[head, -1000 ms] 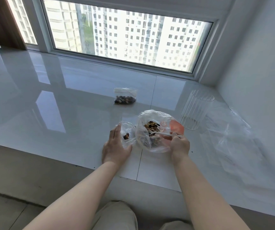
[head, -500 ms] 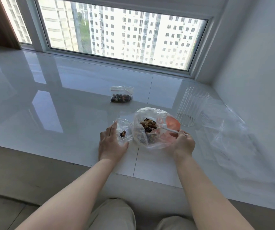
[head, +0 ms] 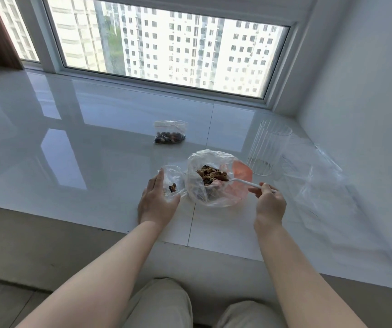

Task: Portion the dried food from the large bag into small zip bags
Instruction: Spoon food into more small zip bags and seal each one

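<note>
Dried food point(head: 211, 175) sits in the large bag point(head: 210, 178) near the ledge's point(head: 72, 162) front edge. My right hand point(head: 269, 204) pinches a white spoon point(head: 244, 183) dipping into it; my left hand point(head: 158, 201) grips the small zip bag point(head: 172, 184) touching its left side. A filled bag point(head: 170, 133) lies well behind, open tile all around it.

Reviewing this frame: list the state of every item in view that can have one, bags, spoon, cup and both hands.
large bag: open, dried food inside
small zip bag: open, a few pieces in it
far zip bag: filled, lying flat; seal cannot be told
white spoon: bowl end in the large bag
clear cup: upright, looks empty
left hand: holding the small zip bag
right hand: gripping the spoon handle
</note>
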